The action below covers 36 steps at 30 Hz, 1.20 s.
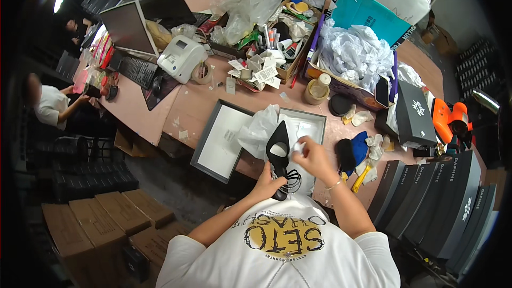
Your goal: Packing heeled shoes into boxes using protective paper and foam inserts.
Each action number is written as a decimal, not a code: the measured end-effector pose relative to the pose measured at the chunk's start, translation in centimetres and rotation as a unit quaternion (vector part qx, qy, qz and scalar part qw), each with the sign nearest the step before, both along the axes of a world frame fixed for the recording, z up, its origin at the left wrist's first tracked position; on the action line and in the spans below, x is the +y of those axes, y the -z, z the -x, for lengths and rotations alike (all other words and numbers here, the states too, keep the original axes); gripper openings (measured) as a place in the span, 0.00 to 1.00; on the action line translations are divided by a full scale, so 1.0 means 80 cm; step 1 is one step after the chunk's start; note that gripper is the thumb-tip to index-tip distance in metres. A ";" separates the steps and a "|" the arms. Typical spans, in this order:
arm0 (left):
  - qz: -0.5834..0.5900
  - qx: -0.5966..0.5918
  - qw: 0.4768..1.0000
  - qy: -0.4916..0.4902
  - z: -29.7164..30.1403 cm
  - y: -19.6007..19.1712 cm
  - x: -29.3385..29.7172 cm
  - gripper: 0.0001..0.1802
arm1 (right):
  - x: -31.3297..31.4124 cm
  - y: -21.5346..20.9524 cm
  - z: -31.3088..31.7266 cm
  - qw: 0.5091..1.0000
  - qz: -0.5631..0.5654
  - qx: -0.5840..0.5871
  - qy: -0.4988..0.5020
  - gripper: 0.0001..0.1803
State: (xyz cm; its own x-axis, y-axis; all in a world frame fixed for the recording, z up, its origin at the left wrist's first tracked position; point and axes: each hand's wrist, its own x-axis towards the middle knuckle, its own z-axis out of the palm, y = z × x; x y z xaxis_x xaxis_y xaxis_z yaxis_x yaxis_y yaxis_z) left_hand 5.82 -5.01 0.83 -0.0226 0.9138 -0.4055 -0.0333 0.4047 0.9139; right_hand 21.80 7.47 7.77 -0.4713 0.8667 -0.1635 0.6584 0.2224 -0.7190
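Observation:
My left hand [266, 183] is closed round the heel end of a black pointed shoe [281, 134] with thin straps. Its toe points away from me, and a pale patch shows inside it. Just right of the shoe, my right hand [313, 158] pinches a small white wad [297, 149], paper or cloth, I cannot tell which. Beneath and beyond the shoe is a grey shoebox [324, 126] with a white inside. Crumpled white tissue paper [258, 130] spills over its left side. The box's grey-edged lid [213, 146] lies at the left, white inside up.
Several dark shoeboxes [434, 202] stand at the right. A black brush [344, 153] and a yellow-handled tool [361, 178] lie near my right arm. A jar [317, 90], a label printer [182, 58] and a carton of white paper [354, 48] stand beyond. A person [50, 106] sits at far left.

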 end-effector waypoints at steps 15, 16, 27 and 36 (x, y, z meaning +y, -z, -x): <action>0.040 0.050 0.998 0.027 -0.007 -0.016 -0.012 0.49 | -0.040 0.037 0.028 0.948 -0.224 -0.140 -0.176 0.05; 0.061 0.033 0.998 0.005 -0.003 -0.013 -0.015 0.48 | -0.047 0.023 0.021 0.954 -0.235 -0.106 -0.155 0.05; -0.112 0.067 0.991 0.028 -0.017 -0.001 -0.018 0.48 | -0.057 0.034 0.055 0.975 -0.118 0.014 -0.188 0.26; -0.054 0.002 0.991 0.126 -0.019 -0.027 0.001 0.62 | -0.028 0.072 0.064 0.998 -0.024 0.056 0.008 0.29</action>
